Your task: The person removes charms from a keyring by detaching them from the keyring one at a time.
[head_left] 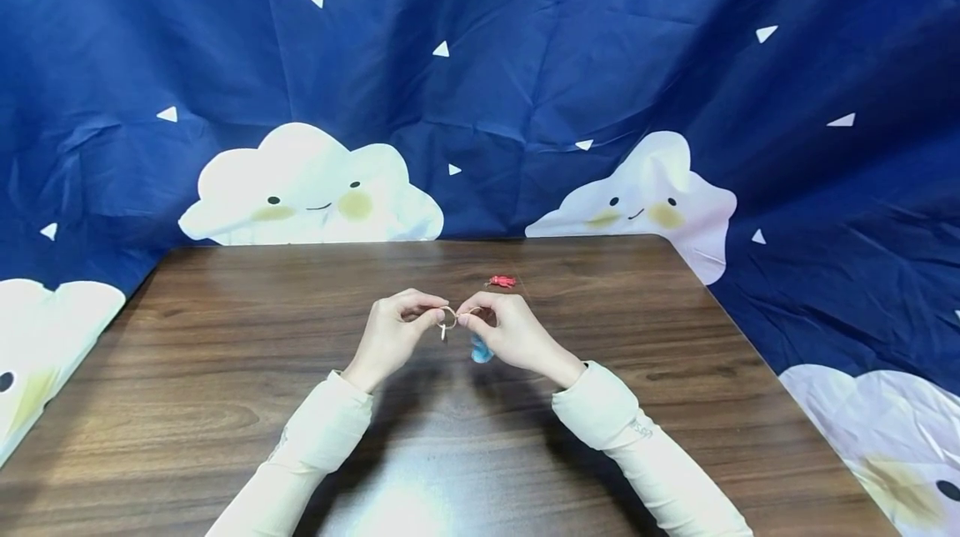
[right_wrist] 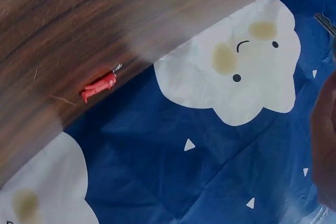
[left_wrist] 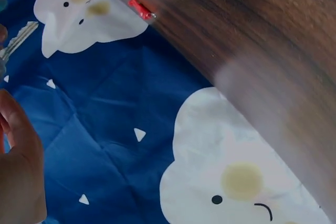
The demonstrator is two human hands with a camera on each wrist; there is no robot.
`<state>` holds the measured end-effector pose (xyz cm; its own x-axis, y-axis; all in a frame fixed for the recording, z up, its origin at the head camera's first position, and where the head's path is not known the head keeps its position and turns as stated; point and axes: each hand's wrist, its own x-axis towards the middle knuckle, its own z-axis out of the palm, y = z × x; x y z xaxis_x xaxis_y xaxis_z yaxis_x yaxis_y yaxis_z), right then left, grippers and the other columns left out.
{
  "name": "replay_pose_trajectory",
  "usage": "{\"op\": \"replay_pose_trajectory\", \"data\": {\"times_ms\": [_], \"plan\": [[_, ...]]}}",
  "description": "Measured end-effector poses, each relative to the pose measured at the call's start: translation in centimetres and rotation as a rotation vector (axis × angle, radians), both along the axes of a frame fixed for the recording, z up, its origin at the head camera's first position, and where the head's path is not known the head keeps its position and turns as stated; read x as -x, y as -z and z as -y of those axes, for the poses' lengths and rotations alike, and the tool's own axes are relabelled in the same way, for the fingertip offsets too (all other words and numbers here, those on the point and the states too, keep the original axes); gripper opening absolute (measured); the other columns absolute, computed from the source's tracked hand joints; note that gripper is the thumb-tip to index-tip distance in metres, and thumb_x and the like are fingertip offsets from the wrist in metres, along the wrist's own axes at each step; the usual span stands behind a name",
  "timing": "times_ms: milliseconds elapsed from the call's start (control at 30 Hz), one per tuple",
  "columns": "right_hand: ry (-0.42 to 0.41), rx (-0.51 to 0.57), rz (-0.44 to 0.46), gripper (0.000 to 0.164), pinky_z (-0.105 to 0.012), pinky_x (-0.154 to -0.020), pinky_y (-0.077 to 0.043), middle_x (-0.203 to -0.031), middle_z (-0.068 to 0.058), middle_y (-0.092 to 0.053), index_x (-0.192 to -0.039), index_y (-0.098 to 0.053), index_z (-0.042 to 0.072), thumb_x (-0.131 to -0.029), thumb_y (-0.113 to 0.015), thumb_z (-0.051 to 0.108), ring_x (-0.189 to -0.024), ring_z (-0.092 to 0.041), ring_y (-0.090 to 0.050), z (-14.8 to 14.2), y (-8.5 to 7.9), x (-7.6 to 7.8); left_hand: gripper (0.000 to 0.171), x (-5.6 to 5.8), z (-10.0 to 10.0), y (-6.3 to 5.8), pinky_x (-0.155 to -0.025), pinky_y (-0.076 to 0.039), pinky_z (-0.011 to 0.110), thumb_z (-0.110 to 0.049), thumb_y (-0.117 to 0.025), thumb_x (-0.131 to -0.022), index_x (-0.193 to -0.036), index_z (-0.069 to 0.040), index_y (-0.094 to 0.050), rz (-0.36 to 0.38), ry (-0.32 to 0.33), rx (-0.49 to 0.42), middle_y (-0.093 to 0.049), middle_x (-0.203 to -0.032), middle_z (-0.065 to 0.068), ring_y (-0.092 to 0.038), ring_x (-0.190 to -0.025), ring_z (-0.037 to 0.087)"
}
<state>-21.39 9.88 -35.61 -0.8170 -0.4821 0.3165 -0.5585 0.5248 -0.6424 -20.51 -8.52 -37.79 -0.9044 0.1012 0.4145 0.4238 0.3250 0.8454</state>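
Observation:
Over the middle of the table, my left hand (head_left: 390, 335) and right hand (head_left: 516, 333) meet almost fingertip to fingertip. Thumb and index finger of each pinch a thin, light-coloured ring (head_left: 453, 321), which looks like a key ring. A small key (head_left: 443, 333) hangs from it near the left fingertips; its metal blade also shows in the left wrist view (left_wrist: 21, 40). Below the right fingers dangles a blue object (head_left: 481, 348), its shape partly hidden by that hand. Beyond the hands lies a red figure-shaped charm (right_wrist: 100, 86) with a short metal chain.
The dark wood-grain table (head_left: 225, 337) has its far edge just past the red charm. A blue cloth (head_left: 480, 87) with white clouds and triangles hangs behind and beside the table. Both arms wear pale sleeves (head_left: 600, 404).

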Motion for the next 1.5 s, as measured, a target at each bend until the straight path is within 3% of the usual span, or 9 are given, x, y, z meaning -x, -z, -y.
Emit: {"op": "replay_pose_trajectory", "data": {"times_ms": [267, 467, 533, 667, 767, 867, 1100, 1367, 1500], "plan": [[-0.05, 0.174, 0.269, 0.009, -0.022, -0.062, -0.05, -0.08, -0.008, -0.066, -0.091, -0.066, 0.008, -0.088, -0.059, 0.013, -0.069, -0.01, -0.06, -0.2, -0.1, 0.2, 0.015, 0.0, -0.4, -0.1, -0.058, -0.046, 0.019, -0.012, -0.068, -0.08, -0.094, -0.006, -0.066, 0.13, 0.025, -0.031, -0.069, -0.085, 0.011, -0.06, -0.067, 0.008], [-0.068, 0.322, 0.383, 0.017, -0.024, -0.067, -0.051, -0.081, -0.011, -0.066, -0.097, -0.064, -0.001, -0.088, -0.059, 0.012, -0.07, -0.009, -0.061, -0.2, -0.2, 0.1, 0.014, -1.4, -1.0, -2.1, -0.059, -0.047, 0.018, -0.005, -0.064, -0.082, -0.094, 0.003, -0.064, 0.112, 0.025, -0.045, -0.068, -0.089, 0.018, -0.061, -0.068, 0.01], [-0.047, 0.349, 0.395, 0.018, -0.024, -0.066, -0.051, -0.081, -0.01, -0.066, -0.098, -0.063, -0.002, -0.087, -0.059, 0.011, -0.07, -0.008, -0.061, -0.1, -0.2, 0.0, 0.014, -1.7, -1.0, -2.3, -0.064, -0.05, 0.018, -0.004, -0.063, -0.082, -0.094, 0.002, -0.065, 0.086, -0.003, -0.065, -0.068, -0.09, 0.018, -0.063, -0.073, 0.012], [-0.009, 0.379, 0.397, 0.019, -0.022, -0.066, -0.051, -0.082, -0.01, -0.066, -0.099, -0.063, -0.003, -0.086, -0.06, 0.01, -0.068, -0.006, -0.061, 0.1, -0.2, 0.1, 0.011, -1.4, -0.7, -1.1, -0.071, -0.053, 0.019, -0.006, -0.065, -0.082, -0.091, -0.001, -0.067, -0.013, -0.074, -0.077, -0.069, -0.089, 0.013, -0.065, -0.08, 0.014], [0.001, 0.4, 0.402, 0.019, -0.021, -0.067, -0.051, -0.083, -0.009, -0.066, -0.099, -0.063, -0.004, -0.086, -0.06, 0.009, -0.069, -0.005, -0.062, 0.2, -0.1, 0.2, 0.008, -1.1, -0.6, -0.3, -0.072, -0.054, 0.02, -0.007, -0.067, -0.081, -0.087, -0.004, -0.069, -0.082, -0.063, -0.058, -0.068, -0.087, 0.008, -0.065, -0.08, 0.014], [-0.005, 0.426, 0.404, 0.02, -0.021, -0.068, -0.052, -0.082, -0.009, -0.066, -0.1, -0.062, -0.006, -0.086, -0.059, 0.008, -0.069, -0.005, -0.062, 0.4, -0.1, 0.2, 0.005, -1.2, -0.8, -0.5, -0.074, -0.054, 0.02, -0.004, -0.067, -0.08, -0.085, -0.003, -0.069, -0.114, -0.019, -0.051, -0.068, -0.085, 0.008, -0.065, -0.08, 0.017], [-0.012, 0.456, 0.376, 0.02, -0.021, -0.067, -0.052, -0.084, -0.013, -0.067, -0.101, -0.061, -0.007, -0.087, -0.059, 0.007, -0.068, -0.004, -0.062, 0.8, 0.3, 0.0, 0.004, -2.0, -1.3, -1.8, -0.073, -0.055, 0.029, 0.006, -0.064, -0.077, -0.08, 0.006, -0.068, -0.136, -0.001, -0.04, -0.067, -0.081, 0.015, -0.065, -0.079, 0.025], [0.077, 0.459, 0.35, 0.018, -0.021, -0.066, -0.052, -0.081, -0.014, -0.067, -0.098, -0.063, -0.005, -0.086, -0.06, 0.008, -0.073, -0.019, -0.065, 1.2, 0.7, -0.5, 0.004, -0.9, -1.2, -0.3, -0.069, -0.054, 0.021, -0.005, -0.067, -0.078, -0.079, -0.006, -0.071, -0.092, -0.03, 0.02, -0.067, -0.078, 0.002, -0.063, -0.073, 0.008], [0.102, 0.476, 0.351, 0.02, -0.024, -0.068, -0.053, -0.087, -0.017, -0.067, -0.1, -0.062, -0.005, -0.087, -0.06, 0.009, -0.073, -0.016, -0.065, 1.3, 0.9, -0.6, 0.003, -0.8, -1.4, -0.2, -0.067, -0.054, 0.023, -0.008, -0.067, -0.078, -0.078, -0.008, -0.07, -0.097, -0.045, 0.042, -0.067, -0.077, 0.0, -0.063, -0.07, 0.007]]}}
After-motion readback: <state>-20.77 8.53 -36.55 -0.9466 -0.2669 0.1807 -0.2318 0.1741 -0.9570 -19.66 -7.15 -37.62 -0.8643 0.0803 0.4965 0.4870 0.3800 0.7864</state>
